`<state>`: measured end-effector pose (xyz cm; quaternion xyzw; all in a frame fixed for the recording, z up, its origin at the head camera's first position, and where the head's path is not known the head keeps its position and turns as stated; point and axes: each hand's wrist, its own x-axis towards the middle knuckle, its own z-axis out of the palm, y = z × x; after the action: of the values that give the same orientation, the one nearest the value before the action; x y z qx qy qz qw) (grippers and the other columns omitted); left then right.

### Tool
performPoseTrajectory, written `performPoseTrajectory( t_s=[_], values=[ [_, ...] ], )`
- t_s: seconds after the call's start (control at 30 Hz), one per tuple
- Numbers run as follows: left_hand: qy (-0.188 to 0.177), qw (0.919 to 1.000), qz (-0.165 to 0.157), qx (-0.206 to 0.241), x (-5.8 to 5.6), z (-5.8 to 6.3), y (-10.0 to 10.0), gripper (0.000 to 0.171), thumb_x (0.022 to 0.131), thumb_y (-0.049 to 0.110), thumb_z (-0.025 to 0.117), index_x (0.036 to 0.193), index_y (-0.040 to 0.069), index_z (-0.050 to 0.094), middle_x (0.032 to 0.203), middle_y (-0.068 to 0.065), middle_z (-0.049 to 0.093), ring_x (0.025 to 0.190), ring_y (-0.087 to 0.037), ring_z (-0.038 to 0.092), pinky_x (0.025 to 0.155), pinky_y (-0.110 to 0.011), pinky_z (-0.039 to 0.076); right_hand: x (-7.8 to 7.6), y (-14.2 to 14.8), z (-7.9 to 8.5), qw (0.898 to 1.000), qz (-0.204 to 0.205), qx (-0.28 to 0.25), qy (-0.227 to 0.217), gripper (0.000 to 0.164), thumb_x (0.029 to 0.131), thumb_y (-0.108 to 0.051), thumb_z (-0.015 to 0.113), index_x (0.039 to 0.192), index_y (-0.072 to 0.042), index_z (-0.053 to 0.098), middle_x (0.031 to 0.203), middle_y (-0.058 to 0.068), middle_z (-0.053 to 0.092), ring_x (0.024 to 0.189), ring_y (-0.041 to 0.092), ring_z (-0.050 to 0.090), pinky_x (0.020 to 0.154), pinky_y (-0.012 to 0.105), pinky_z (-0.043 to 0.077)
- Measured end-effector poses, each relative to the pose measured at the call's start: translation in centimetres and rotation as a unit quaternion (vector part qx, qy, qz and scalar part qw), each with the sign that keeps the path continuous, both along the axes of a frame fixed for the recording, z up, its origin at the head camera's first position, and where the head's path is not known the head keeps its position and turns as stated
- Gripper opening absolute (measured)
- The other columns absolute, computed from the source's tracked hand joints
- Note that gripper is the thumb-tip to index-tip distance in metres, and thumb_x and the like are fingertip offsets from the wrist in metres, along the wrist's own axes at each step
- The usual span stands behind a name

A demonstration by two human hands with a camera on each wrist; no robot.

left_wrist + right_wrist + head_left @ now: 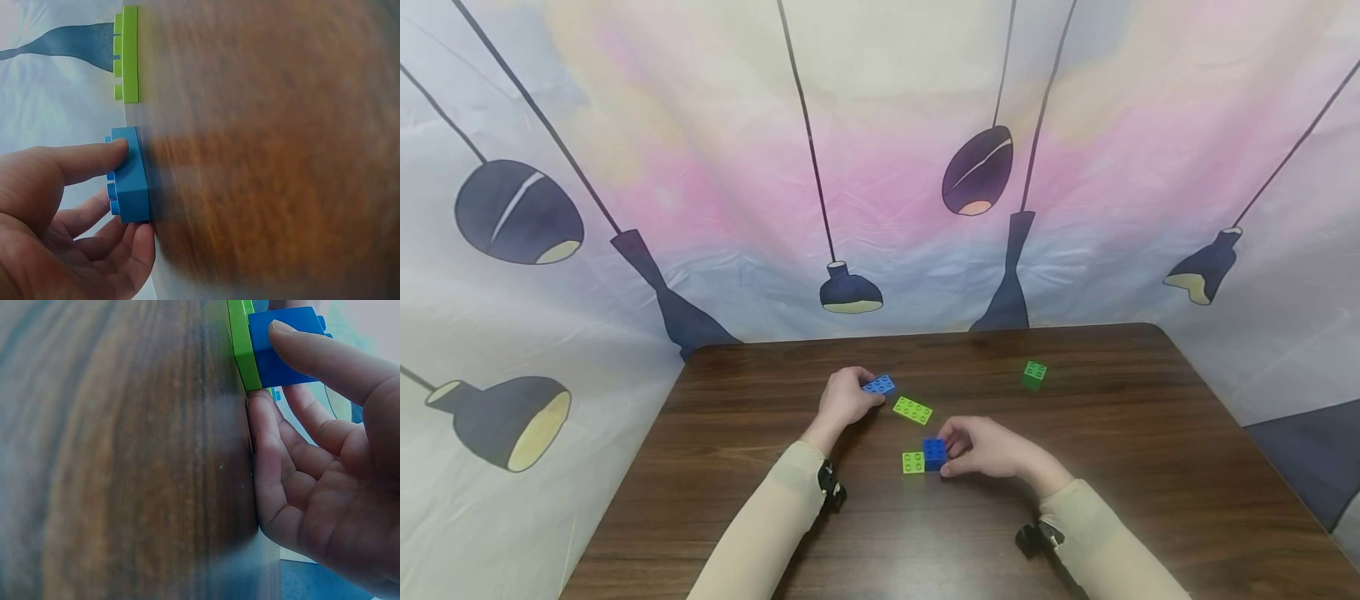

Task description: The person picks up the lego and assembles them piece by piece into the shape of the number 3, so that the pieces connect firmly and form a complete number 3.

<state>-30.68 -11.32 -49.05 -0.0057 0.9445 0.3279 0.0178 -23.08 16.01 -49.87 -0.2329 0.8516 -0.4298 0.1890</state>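
Note:
At the left, my left hand [847, 398] pinches a light blue toy building brick [879, 385] between thumb and fingers. In the left wrist view this light blue brick [132, 187] stands on the tabletop, its studs facing up. My right hand [988, 447] holds a dark blue brick [934, 454] by its right end. The right wrist view shows the dark blue brick [290, 353] sitting on a lower lime green brick [244, 353], with the thumb on its near side. Part of that lime brick's studded top [913, 462] sticks out to the left.
A separate lime green brick [913, 410] lies between the hands, just right of the light blue one. Farther back on the right stands a small green brick [1034, 375]. The brown wooden table [1120, 417] ends at a printed cloth backdrop [910, 233].

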Motion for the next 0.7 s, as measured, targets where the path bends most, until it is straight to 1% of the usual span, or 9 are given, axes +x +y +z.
performPoseTrajectory(
  t_s=[0.17, 0.4, 0.7],
  values=[
    [0.001, 1.0, 0.001, -0.005, 0.03, -0.02, -0.1, 0.036, 0.089, 0.021, 0.089, 0.119, 0.005, 0.077, 0.117, -0.013, 0.073, 0.102, -0.028, 0.066, 0.095, -0.048, 0.054, 0.03, -0.02, -0.02, 1.0, 0.0, 0.0, 0.003, 0.035, 0.087, -0.02, 0.091, 0.113, -0.012, 0.069, 0.103, -0.001, 0.071, 0.098, 0.019, 0.067, 0.091, 0.045, 0.057],
    [-0.008, 0.9999, 0.003, 0.006, -0.04, -0.03, -0.12, 0.036, 0.089, 0.019, 0.089, 0.12, 0.005, 0.077, 0.118, -0.013, 0.073, 0.103, -0.029, 0.065, 0.097, -0.049, 0.054, 0.07, -0.04, -0.01, 1.0, 0.0, 0.001, 0.005, 0.035, 0.087, -0.019, 0.091, 0.113, -0.012, 0.069, 0.103, -0.001, 0.07, 0.098, 0.019, 0.066, 0.091, 0.045, 0.056],
    [-0.013, 0.9999, 0.005, 0.006, 0.04, 0.11, -0.17, 0.036, 0.089, 0.019, 0.089, 0.121, 0.005, 0.077, 0.119, -0.013, 0.073, 0.103, -0.029, 0.065, 0.096, -0.049, 0.054, 0.06, 0.0, -0.1, 1.0, 0.001, -0.001, 0.004, 0.036, 0.087, -0.02, 0.091, 0.114, -0.011, 0.069, 0.104, 0.0, 0.071, 0.099, 0.019, 0.067, 0.091, 0.045, 0.057]
  ],
)
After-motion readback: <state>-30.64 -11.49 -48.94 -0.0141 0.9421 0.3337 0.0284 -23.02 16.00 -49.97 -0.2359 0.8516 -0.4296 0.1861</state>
